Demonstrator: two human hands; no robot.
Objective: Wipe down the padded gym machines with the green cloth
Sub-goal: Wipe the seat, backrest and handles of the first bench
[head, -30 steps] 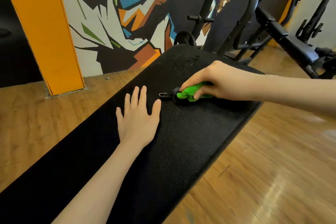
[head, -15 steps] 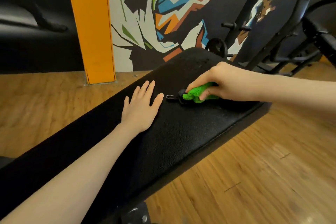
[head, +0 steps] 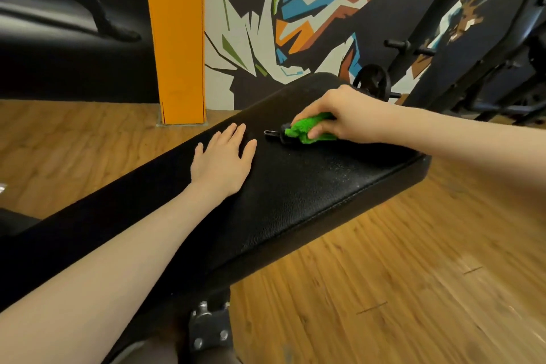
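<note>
A long black padded bench [head: 295, 204] runs from the lower left to the upper right. My right hand [head: 345, 114] grips a bunched green cloth [head: 305, 128] and presses it on the pad near its far end. A small black loop with a metal clip [head: 273, 133] sticks out of the cloth to the left. My left hand [head: 223, 161] lies flat on the pad with its fingers spread, just left of the cloth and not touching it.
A metal bracket [head: 209, 325] sits under the bench. An orange pillar [head: 177, 35] stands on the wooden floor [head: 399, 289] behind the bench. A black machine frame [head: 487, 47] with a weight plate [head: 372, 83] is at the upper right, before a painted wall.
The view has swung left and dropped, showing the bench's underside. My right hand and the cloth stay at about the same spot on the pad. My left hand stays flat.
</note>
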